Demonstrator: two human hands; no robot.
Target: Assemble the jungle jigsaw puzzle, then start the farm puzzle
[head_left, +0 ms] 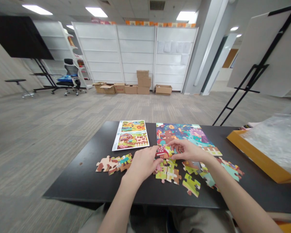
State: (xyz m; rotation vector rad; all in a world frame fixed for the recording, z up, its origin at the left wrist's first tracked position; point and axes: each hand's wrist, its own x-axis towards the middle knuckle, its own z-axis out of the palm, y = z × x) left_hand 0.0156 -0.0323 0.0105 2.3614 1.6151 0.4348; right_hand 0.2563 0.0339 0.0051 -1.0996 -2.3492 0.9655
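Observation:
Both hands are over puzzle pieces on the black table. My left hand (145, 161) has its fingers curled at the left edge of a red barn piece (161, 151), pinching it. My right hand (184, 150) is at the right side of the same cluster, thumb and fingers round a green and yellow piece (170, 152). Just below them lie joined green and white fence pieces (168, 173). A loose green piece (191, 185) rests to the lower right. Brown and cream cow pieces (107, 164) lie left of my left hand.
A printed picture sheet (131, 135) lies at the back left of the black table (87, 184). A colourful puzzle (184, 134) sits behind my right hand. More pieces (232, 170) lie beyond my right forearm. An orange box (259, 158) with clear plastic stands at the right.

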